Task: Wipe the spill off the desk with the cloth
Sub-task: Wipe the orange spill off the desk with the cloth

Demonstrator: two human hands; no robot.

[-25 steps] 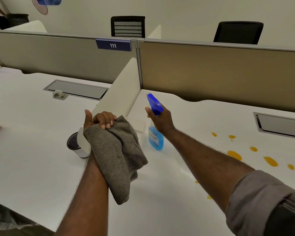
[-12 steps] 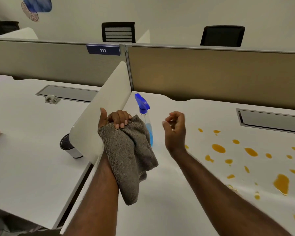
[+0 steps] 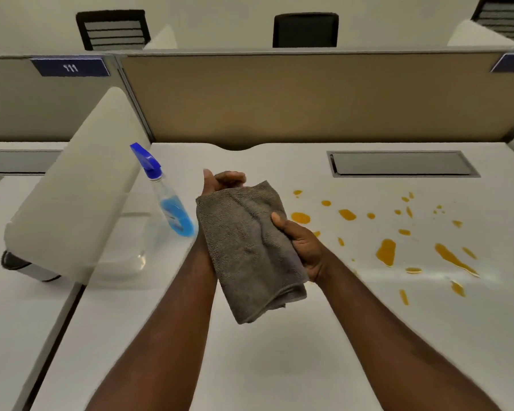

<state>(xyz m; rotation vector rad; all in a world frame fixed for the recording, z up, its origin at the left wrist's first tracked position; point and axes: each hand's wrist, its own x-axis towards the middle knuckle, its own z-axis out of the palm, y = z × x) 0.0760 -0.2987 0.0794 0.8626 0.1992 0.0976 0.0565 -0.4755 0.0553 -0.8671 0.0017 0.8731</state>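
Observation:
A grey folded cloth [image 3: 247, 247] hangs in the air above the white desk [image 3: 250, 366]. My left hand [image 3: 221, 182] grips its top edge. My right hand [image 3: 303, 247] holds its right side, thumb on the front. An orange spill [image 3: 386, 252] lies in several drops and streaks on the desk to the right of the cloth, apart from it. Both forearms reach in from the bottom.
A spray bottle [image 3: 166, 200] with blue liquid and a blue trigger stands left of the cloth. A white side divider [image 3: 80, 203] rises at the left, a tan partition [image 3: 309, 96] at the back. A grey cable hatch [image 3: 401, 164] is set in the desk behind the spill.
My right hand let go of the spray bottle, came across and took hold of the cloth's right side. The view turned right, showing more of the spill.

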